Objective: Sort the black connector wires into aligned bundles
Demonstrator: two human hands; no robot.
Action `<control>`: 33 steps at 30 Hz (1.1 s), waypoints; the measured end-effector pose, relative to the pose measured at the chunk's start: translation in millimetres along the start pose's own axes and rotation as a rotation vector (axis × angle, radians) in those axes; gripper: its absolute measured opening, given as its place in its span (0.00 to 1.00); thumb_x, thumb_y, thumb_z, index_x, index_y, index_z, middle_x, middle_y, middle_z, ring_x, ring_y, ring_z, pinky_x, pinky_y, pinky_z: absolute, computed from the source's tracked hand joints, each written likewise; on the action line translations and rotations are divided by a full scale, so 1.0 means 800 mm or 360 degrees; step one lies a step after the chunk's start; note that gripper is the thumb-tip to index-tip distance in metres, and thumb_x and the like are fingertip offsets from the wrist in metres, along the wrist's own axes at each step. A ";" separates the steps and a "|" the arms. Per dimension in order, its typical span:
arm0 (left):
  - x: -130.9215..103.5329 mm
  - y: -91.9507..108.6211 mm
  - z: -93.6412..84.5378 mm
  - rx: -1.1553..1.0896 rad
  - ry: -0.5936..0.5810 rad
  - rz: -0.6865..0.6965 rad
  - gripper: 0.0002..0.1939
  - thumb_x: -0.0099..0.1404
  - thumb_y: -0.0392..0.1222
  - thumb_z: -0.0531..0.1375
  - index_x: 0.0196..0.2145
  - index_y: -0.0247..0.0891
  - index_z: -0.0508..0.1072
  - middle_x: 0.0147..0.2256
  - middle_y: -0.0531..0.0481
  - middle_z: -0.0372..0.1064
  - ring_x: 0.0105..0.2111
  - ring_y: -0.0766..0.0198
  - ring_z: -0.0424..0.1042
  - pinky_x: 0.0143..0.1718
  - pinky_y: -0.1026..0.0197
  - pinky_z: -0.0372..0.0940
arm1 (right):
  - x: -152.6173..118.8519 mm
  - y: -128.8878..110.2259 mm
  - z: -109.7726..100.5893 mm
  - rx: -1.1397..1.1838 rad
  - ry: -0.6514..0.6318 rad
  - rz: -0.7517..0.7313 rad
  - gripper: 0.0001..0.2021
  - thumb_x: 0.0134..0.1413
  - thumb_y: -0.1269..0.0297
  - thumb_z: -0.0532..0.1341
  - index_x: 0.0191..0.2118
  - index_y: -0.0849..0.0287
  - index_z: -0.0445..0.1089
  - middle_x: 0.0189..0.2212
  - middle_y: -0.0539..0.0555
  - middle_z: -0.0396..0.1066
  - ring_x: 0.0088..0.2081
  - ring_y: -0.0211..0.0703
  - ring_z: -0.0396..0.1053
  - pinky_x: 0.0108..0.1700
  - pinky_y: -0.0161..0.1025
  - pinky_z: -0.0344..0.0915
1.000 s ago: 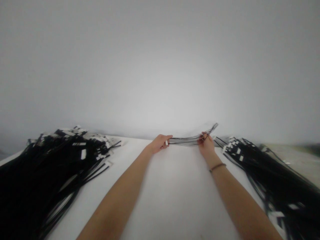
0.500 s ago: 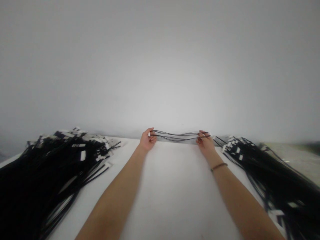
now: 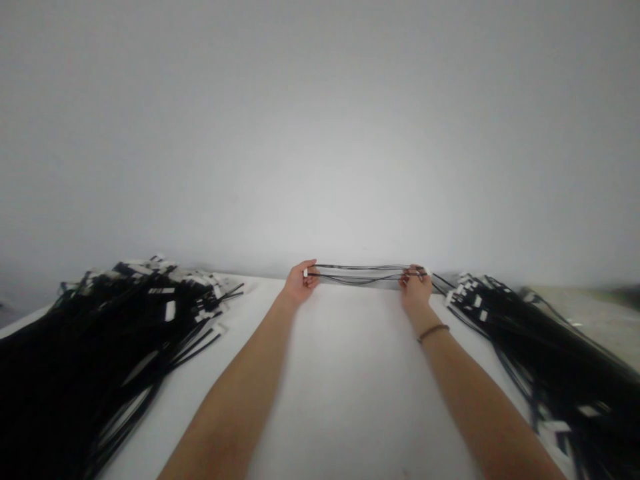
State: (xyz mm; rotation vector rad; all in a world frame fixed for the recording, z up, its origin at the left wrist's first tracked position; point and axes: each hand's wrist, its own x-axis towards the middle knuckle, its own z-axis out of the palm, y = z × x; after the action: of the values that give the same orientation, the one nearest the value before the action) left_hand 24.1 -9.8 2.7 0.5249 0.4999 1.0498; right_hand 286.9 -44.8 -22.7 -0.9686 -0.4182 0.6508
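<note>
Thin black cables [image 3: 357, 268] stretch between my two hands near the far edge of the white table, sagging slightly in the middle. At their left end, my left hand [image 3: 301, 283] is closed on them, a small white connector [image 3: 306, 273] showing by the thumb. My right hand [image 3: 416, 285] grips the other end, where a white connector [image 3: 428, 272] sticks out past the fingers. Exactly how the fingers of either hand press on the strands is too blurred to tell.
A large heap of black cables with white connectors [image 3: 171, 311] covers the table's left side. Another such pile [image 3: 520, 333] lies on the right, close to my right forearm. Behind the white table [image 3: 350, 373] rises a pale wall [image 3: 320, 133]. Clear plastic [image 3: 590, 310] shows at far right.
Both hands have shifted slightly to the right with the cables between them. My right hand has turned a little, and the upper strands hang straighter.
</note>
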 end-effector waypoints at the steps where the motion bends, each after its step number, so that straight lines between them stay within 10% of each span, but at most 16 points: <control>1: 0.000 0.000 0.000 -0.0002 -0.0016 0.0000 0.14 0.47 0.33 0.59 0.17 0.35 0.53 0.13 0.60 0.50 0.10 0.78 0.45 0.09 0.70 0.42 | 0.000 0.001 0.000 -0.0047 0.0041 -0.0025 0.09 0.40 0.62 0.58 0.31 0.57 0.59 0.20 0.44 0.62 0.17 0.28 0.59 0.18 0.27 0.57; 8: 0.003 0.004 -0.006 -0.0092 0.0089 0.0050 0.15 0.47 0.34 0.57 0.14 0.36 0.51 0.11 0.59 0.45 0.10 0.76 0.44 0.09 0.68 0.40 | 0.001 0.001 -0.005 -0.0386 -0.0009 -0.0325 0.31 0.41 0.56 0.58 0.53 0.51 0.47 0.30 0.49 0.64 0.22 0.31 0.64 0.21 0.29 0.59; 16: 0.002 0.011 -0.007 -0.0193 0.0146 0.0176 0.16 0.49 0.34 0.56 0.13 0.36 0.50 0.10 0.59 0.42 0.09 0.76 0.43 0.09 0.68 0.40 | 0.002 -0.002 -0.013 -0.0844 0.0012 -0.0796 0.21 0.42 0.52 0.57 0.38 0.64 0.66 0.25 0.52 0.64 0.23 0.32 0.60 0.27 0.31 0.57; 33: 0.008 0.021 -0.024 -0.0585 0.0323 0.0335 0.16 0.46 0.32 0.56 0.13 0.37 0.48 0.10 0.59 0.43 0.10 0.74 0.43 0.11 0.66 0.40 | -0.012 -0.002 0.000 -0.0503 -0.0469 -0.0270 0.25 0.40 0.52 0.59 0.45 0.61 0.65 0.32 0.54 0.68 0.22 0.30 0.59 0.20 0.27 0.53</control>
State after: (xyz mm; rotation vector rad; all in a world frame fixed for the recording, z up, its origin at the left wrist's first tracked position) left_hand 3.6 6.0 -2.6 0.1469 0.4212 1.3705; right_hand 280.4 -52.2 -21.4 -1.1241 -0.8745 0.5838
